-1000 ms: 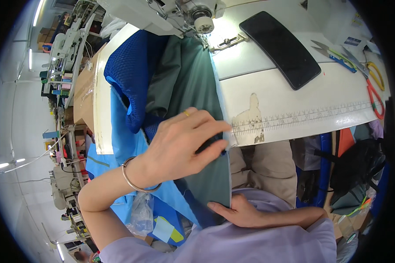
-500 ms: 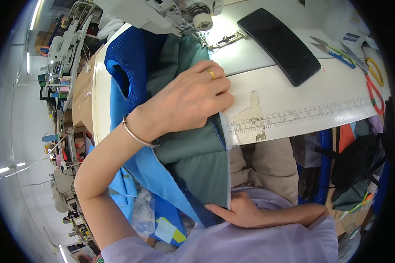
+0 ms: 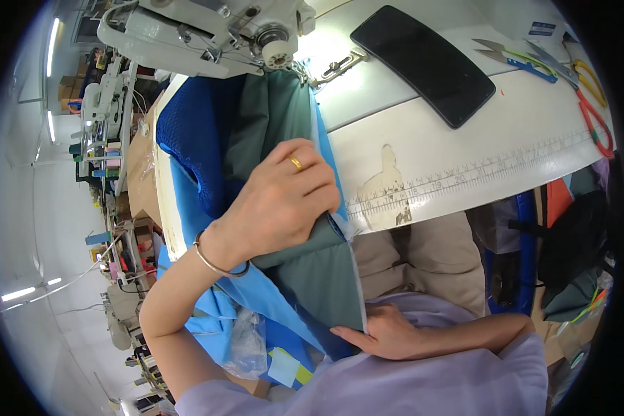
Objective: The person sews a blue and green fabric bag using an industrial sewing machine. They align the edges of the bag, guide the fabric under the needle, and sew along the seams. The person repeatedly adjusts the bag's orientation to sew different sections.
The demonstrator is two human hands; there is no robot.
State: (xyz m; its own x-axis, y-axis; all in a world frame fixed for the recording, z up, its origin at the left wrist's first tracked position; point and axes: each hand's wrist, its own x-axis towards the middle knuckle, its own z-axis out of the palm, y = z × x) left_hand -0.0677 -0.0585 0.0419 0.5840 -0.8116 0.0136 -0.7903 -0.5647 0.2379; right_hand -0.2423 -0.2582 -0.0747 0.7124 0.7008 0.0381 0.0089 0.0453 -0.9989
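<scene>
My left hand point(image 3: 291, 197), with a gold ring and wrist bangle, has its fingers curled and pinched on the right edge of the layered grey-green fabric point(image 3: 305, 277), just below the sewing machine point(image 3: 215, 35). The fabric reaches up under the presser foot point(image 3: 298, 73). My right hand point(image 3: 388, 331) grips the lower end of its edge, thumb on top, other fingers partly hidden. Dark blue mesh point(image 3: 187, 132) and light blue fabric point(image 3: 284, 305) lie folded at the left of and beneath the green.
A black phone point(image 3: 423, 66), small snips point(image 3: 516, 62), scissors with red handles point(image 3: 593, 121) and yellow-handled scissors point(image 3: 589, 83) lie on the white table point(image 3: 478, 152), which bears a printed ruler strip. A black bag point(image 3: 568, 249) sits at the right. Other machines point(image 3: 100, 121) line the left.
My left hand first moved up along the fabric edge, then slightly down and left, its fingers now more curled. The view has shifted a little. My right hand keeps its hold.
</scene>
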